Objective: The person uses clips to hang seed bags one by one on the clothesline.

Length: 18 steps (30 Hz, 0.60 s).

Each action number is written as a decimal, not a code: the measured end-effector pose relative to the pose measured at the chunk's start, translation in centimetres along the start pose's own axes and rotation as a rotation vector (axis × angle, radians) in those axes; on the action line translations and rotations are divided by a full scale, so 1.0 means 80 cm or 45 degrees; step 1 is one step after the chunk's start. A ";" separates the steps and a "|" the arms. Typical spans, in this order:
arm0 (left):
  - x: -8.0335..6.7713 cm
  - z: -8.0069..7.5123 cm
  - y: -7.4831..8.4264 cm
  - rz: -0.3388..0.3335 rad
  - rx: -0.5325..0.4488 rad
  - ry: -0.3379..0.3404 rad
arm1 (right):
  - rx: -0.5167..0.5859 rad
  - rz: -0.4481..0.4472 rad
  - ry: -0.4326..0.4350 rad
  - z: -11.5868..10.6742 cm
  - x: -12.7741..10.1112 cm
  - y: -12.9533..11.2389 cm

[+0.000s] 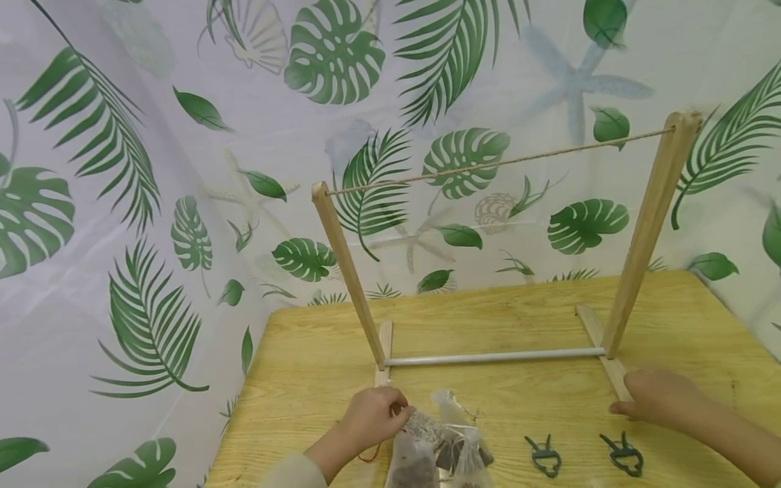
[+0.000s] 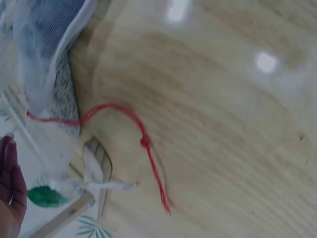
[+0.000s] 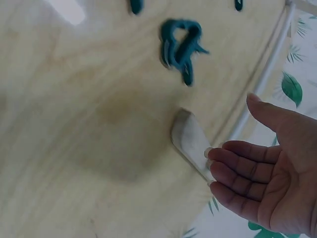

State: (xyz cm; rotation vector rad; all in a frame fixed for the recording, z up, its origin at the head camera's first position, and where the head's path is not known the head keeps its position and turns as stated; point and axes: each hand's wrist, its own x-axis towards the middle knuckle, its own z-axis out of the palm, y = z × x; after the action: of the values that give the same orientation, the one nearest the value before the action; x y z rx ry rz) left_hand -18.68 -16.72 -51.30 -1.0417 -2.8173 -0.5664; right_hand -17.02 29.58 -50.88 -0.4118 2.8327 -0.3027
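My left hand is curled and grips the top of a pale gauze pouch at the table's near edge. A red cord trails from the pouch over the wood. My left hand's fingers show at the lower left of the left wrist view. My right hand is open. Its fingertips touch the end of the right wooden foot of a drying rack. Two dark green clips lie near it, one showing in the right wrist view.
The rack has two leaning wooden posts, a twine line strung between their tops and a white bar at the base. Two more see-through pouches lie beside the held one. The wooden table is backed by a leaf-print curtain.
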 end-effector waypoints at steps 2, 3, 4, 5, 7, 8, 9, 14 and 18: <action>-0.004 0.008 0.004 0.008 -0.078 -0.044 | 0.071 0.029 -0.061 0.010 0.001 -0.003; -0.007 0.011 0.006 0.009 -0.108 -0.069 | 0.108 0.050 -0.089 0.015 0.001 -0.005; -0.008 0.014 0.008 0.011 -0.132 -0.101 | 0.132 0.055 -0.102 0.020 0.002 -0.007; -0.009 0.018 0.010 0.015 -0.168 -0.138 | 0.151 0.065 -0.114 0.024 0.003 -0.008; -0.009 0.023 0.013 0.034 -0.228 -0.194 | 0.185 0.078 -0.132 0.029 0.004 -0.012; -0.009 0.026 0.015 0.052 -0.261 -0.218 | 0.199 0.080 -0.141 0.032 0.004 -0.013; -0.008 0.029 0.017 0.076 -0.285 -0.238 | 0.204 0.074 -0.145 0.033 0.004 -0.014; -0.003 0.039 0.026 0.192 -0.349 -0.328 | 0.210 0.044 -0.184 0.037 0.006 -0.024; 0.004 0.044 0.038 0.205 -0.363 -0.439 | 0.181 0.067 -0.204 0.034 0.008 -0.030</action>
State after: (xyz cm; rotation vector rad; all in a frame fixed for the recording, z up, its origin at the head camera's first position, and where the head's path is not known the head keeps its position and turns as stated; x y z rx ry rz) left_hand -16.83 -13.08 -53.55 -1.5379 -2.9549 -0.8651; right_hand -16.21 26.68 -53.05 -0.3160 2.6410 -0.4363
